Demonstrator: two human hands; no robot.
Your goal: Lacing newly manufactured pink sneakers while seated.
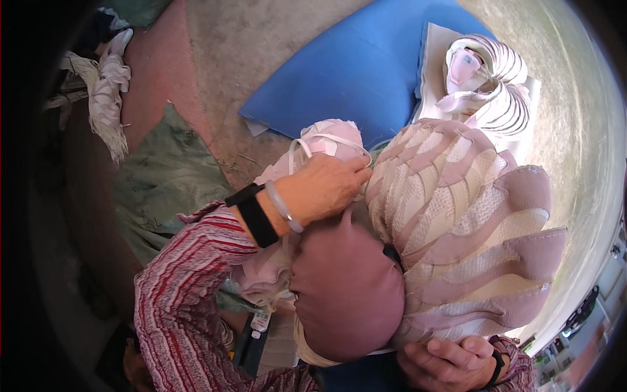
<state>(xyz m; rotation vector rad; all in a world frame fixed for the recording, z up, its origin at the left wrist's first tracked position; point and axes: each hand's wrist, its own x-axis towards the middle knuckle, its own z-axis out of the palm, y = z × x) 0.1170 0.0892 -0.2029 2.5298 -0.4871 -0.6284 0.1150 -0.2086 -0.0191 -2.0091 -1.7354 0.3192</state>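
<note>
A thick stack of pink-and-cream shoe uppers (457,228) fans out in front of me, many layers nested together. My left hand (330,183) is closed at the stack's far left side, its fingertips at a thin white cord (339,138) that loops over a second bundle of pink uppers (274,173). That bundle lies partly hidden under my left wrist. At the stack's near end, my right hand (450,362) curls its fingers against the lowest upper. Between my arms bulges a smooth, rounded mauve thing (349,287); I cannot tell what it is.
Beyond the stack lie a blue sheet (346,72) and another bundle of uppers (509,91) on a white sheet. Green woven sacking (163,176) covers floor at the left. Farther left are loose white-and-pink uppers (110,91). A small white tube (259,323) lies below my left arm.
</note>
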